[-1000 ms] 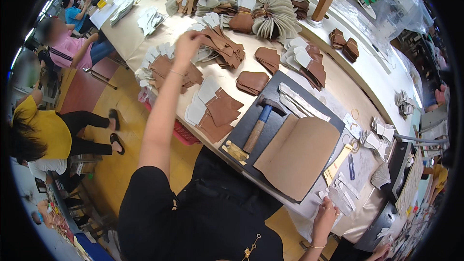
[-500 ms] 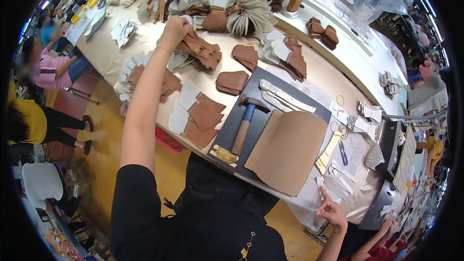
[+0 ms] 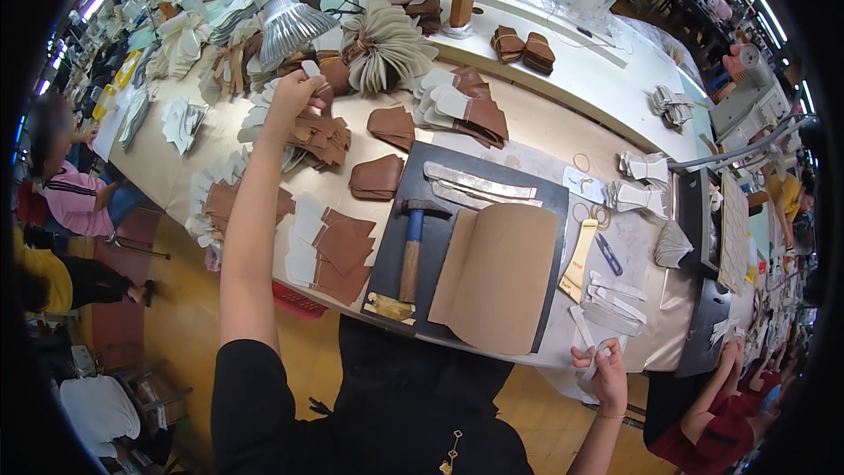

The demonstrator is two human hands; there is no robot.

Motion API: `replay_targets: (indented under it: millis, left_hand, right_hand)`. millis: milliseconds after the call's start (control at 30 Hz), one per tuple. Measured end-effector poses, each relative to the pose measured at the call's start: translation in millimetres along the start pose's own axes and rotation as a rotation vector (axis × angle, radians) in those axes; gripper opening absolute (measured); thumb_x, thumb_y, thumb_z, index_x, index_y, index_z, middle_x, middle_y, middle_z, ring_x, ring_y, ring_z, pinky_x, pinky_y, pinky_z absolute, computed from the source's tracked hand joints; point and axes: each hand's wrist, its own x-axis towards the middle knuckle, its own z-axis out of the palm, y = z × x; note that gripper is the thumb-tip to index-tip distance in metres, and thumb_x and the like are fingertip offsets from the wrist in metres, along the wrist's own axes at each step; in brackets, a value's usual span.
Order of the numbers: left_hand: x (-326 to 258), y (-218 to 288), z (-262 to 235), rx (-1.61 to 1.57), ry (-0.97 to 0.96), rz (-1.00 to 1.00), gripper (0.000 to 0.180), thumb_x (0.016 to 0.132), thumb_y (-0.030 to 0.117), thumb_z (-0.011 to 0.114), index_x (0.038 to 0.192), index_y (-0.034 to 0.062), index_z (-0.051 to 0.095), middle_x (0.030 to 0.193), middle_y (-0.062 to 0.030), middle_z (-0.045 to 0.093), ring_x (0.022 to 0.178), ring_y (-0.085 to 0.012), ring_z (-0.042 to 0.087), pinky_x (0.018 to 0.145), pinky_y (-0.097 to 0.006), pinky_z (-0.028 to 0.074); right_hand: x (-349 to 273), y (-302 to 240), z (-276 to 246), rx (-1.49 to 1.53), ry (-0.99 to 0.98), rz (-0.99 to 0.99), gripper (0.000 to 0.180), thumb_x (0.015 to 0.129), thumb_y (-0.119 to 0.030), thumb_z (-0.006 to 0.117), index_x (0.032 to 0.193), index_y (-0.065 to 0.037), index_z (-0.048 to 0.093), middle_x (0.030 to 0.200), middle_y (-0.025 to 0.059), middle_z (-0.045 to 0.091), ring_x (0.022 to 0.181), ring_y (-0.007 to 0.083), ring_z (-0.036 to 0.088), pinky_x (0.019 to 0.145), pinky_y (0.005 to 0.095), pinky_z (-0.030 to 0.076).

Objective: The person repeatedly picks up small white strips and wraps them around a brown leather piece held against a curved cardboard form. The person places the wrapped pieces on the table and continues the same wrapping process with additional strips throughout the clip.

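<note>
Your left hand [image 3: 288, 104] reaches over the worktable [image 3: 651, 334], its fingers bent together at a stack of brown-and-white pieces [image 3: 318, 136]; a pale tab [image 3: 310, 68] shows at the fingertips, but whether they grip it cannot be told. The stack spreads nearer to you than these fingers and to their right. Just beyond them hangs a silvery lamp [image 3: 294, 35]; beyond and to their right lies a fanned pale bundle [image 3: 382, 44]. Two plain brown stacks [image 3: 376, 178] lie to their right, and nearer to you overlap several two-toned pieces [image 3: 338, 242].

Your right hand [image 3: 608, 378], at the table's front edge, has its thumb and fingers pinched on a white strip [image 3: 581, 327], which projects forward from the fingertips. Just beyond these fingers lie loose white strips [image 3: 615, 308]; farther off are a yellow flat implement [image 3: 578, 259] and dark-blue snips [image 3: 607, 253]. To their left, a dark board [image 3: 387, 268] bears a hammer [image 3: 411, 268] and a creased brown sheet [image 3: 501, 281].
</note>
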Motion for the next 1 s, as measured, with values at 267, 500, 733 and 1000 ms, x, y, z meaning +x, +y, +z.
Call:
replay_targets:
  millis: [267, 500, 733, 1000]
  left_hand:
    - [-151, 99, 53, -0.426, -0.468, 0.021, 0.017, 0.086, 0.011, 0.064, 0.093, 0.0016, 0.051, 0.087, -0.0104, 0.062, 0.075, -0.0242, 0.069, 0.060, -0.029, 0.056]
    - [-275, 132, 118, -0.670, -0.901, -0.150, 0.022, 0.085, 0.000, 0.063, 0.092, 0.0039, 0.043, 0.088, -0.0169, 0.062, 0.076, -0.0294, 0.070, 0.062, -0.033, 0.060]
    - [-297, 69, 163, -0.401, -0.835, -0.488, 0.019, 0.091, 0.009, 0.061, 0.101, 0.0014, 0.046, 0.088, -0.0145, 0.062, 0.078, -0.0234, 0.069, 0.064, -0.028, 0.057]
    - [-286, 54, 141, -0.368, -0.917, -0.595, 0.028, 0.095, 0.017, 0.057, 0.111, -0.0056, 0.055, 0.094, -0.0187, 0.066, 0.079, -0.0232, 0.070, 0.066, -0.028, 0.058]
  right_hand:
    - [7, -4, 15, 0.006, 0.102, -0.109, 0.014, 0.097, -0.020, 0.054, 0.106, -0.014, 0.045, 0.093, 0.0094, 0.066, 0.102, 0.0228, 0.062, 0.089, 0.0398, 0.045]
    - [12, -6, 5, 0.272, 0.465, -0.202, 0.009, 0.097, -0.019, 0.054, 0.101, -0.012, 0.050, 0.089, 0.0035, 0.060, 0.082, 0.0155, 0.058, 0.073, 0.0282, 0.048]
    - [6, -19, 6, 0.397, 0.428, -0.269, 0.017, 0.094, -0.012, 0.058, 0.111, -0.010, 0.052, 0.096, 0.0067, 0.060, 0.077, 0.0132, 0.057, 0.074, 0.0290, 0.050]
    - [21, -55, 77, -0.031, 0.097, -0.236, 0.014, 0.087, -0.006, 0.066, 0.098, -0.001, 0.061, 0.083, 0.0097, 0.065, 0.067, 0.0134, 0.064, 0.063, 0.0239, 0.052]
